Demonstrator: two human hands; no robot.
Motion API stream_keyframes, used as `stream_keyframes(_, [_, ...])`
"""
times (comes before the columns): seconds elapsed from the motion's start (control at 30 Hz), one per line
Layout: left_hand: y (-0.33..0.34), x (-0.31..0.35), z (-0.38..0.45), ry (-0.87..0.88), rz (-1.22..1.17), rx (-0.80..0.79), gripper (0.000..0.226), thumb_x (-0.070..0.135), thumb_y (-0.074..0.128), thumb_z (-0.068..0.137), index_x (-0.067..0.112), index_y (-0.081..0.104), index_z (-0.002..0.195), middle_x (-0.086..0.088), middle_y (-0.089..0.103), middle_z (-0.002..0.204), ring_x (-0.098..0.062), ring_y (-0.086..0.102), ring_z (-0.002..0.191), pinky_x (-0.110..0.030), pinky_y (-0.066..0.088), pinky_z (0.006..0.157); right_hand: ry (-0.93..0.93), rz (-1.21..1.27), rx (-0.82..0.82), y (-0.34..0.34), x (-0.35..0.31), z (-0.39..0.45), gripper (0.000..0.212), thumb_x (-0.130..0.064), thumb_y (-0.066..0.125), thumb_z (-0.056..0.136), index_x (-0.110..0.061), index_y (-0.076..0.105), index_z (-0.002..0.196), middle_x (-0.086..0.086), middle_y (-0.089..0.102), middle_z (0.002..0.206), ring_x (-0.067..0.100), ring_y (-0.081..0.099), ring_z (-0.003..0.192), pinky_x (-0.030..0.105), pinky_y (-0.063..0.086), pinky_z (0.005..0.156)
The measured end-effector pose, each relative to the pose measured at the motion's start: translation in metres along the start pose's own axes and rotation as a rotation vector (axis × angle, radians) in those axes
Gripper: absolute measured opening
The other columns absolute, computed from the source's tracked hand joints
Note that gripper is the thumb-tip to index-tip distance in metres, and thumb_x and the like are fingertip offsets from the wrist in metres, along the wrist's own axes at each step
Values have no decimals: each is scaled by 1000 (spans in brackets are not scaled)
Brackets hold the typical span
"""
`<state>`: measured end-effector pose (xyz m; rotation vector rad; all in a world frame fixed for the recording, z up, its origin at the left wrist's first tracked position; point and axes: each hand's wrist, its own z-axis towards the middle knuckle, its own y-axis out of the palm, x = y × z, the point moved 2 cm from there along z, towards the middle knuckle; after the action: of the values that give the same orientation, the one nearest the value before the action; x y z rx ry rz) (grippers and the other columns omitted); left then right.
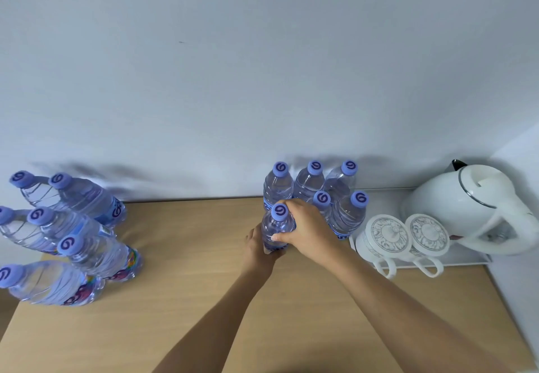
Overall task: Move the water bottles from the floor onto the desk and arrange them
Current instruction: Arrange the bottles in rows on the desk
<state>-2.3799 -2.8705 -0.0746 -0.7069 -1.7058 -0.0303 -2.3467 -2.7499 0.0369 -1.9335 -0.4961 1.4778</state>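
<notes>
A clear water bottle with a purple cap stands upright on the wooden desk. My right hand grips its shoulder from the right, and my left hand holds its lower part from the left. It stands at the front left of a group of small bottles set in rows against the wall. Several larger bottles with purple caps stand in a cluster at the desk's left end.
A white tray at the right carries two white lidded mugs and a white electric kettle. A pale wall runs along the desk's back edge and right side. Bare desk surface lies between the two bottle groups.
</notes>
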Motion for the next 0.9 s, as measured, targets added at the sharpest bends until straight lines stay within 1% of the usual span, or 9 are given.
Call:
stream_keyframes(0.07, [1, 0, 5, 11, 23, 3, 63, 8, 81, 69, 14, 53, 126, -3, 55, 117, -23, 48, 114, -45, 46, 96, 13, -38, 17, -1, -2, 2, 50, -20, 82, 69, -17, 60, 114, 0, 60, 113, 17, 58, 101, 29, 46, 86])
stream_keyframes(0.2, [3, 3, 13, 18, 37, -13, 65, 10, 81, 70, 17, 51, 128, -1, 54, 119, -22, 46, 117, -41, 44, 98, 50, -38, 69, -2, -6, 5, 50, -17, 80, 71, -12, 57, 114, 2, 58, 115, 20, 57, 103, 27, 44, 84])
stream_keyframes(0.4, [3, 4, 17, 14, 42, -12, 67, 9, 80, 69, 15, 50, 129, -4, 54, 121, -25, 47, 118, -47, 47, 95, 61, -74, 82, -2, -9, 6, 53, -15, 78, 74, -9, 48, 118, 3, 55, 119, 22, 54, 107, 29, 43, 83])
stream_keyframes(0.47, [1, 3, 16, 15, 49, -16, 71, 10, 82, 68, 12, 48, 130, -5, 53, 123, -26, 48, 118, -44, 47, 94, 62, -90, 79, -3, -11, 6, 56, -14, 77, 76, -9, 46, 122, 4, 53, 124, 22, 52, 113, 27, 41, 85])
stream_keyframes(0.53, [-4, 0, 15, -11, 84, -32, 80, 12, 84, 67, 11, 41, 134, -5, 48, 132, -25, 46, 123, -38, 46, 94, 39, -83, 93, -5, -17, 6, 61, -14, 76, 78, -9, 43, 129, 4, 50, 131, 19, 47, 122, 24, 38, 91])
stream_keyframes(0.6, [-13, -5, 12, -65, 95, -37, 85, 13, 82, 70, 12, 33, 140, -4, 38, 141, -22, 40, 128, -34, 45, 93, -11, -68, 125, -7, -28, 9, 63, -16, 76, 79, -12, 43, 132, 1, 48, 134, 18, 44, 126, 25, 38, 93])
stream_keyframes(0.67, [-26, -10, 8, -97, 74, 3, 82, 14, 80, 73, 14, 32, 140, -2, 35, 143, -19, 40, 126, -31, 45, 89, -63, -58, 157, -7, -43, 13, 63, -17, 75, 80, -14, 43, 134, 0, 47, 136, 16, 42, 126, 27, 38, 94])
stream_keyframes(0.77, [-51, -17, 0, -114, 27, 107, 73, 15, 77, 77, 15, 35, 136, 1, 37, 140, -16, 42, 122, -26, 40, 82, -150, -22, 162, 4, -70, 21, 60, -19, 73, 83, -15, 44, 135, -2, 48, 136, 14, 42, 127, 24, 37, 93])
stream_keyframes(0.9, [-94, -32, -15, -144, -30, 269, 69, 16, 77, 78, 13, 39, 135, 0, 43, 136, -12, 44, 112, -27, 39, 86, -228, 17, 63, 40, -103, 28, 58, -21, 72, 83, -16, 45, 134, -2, 49, 133, 14, 43, 126, 27, 38, 95])
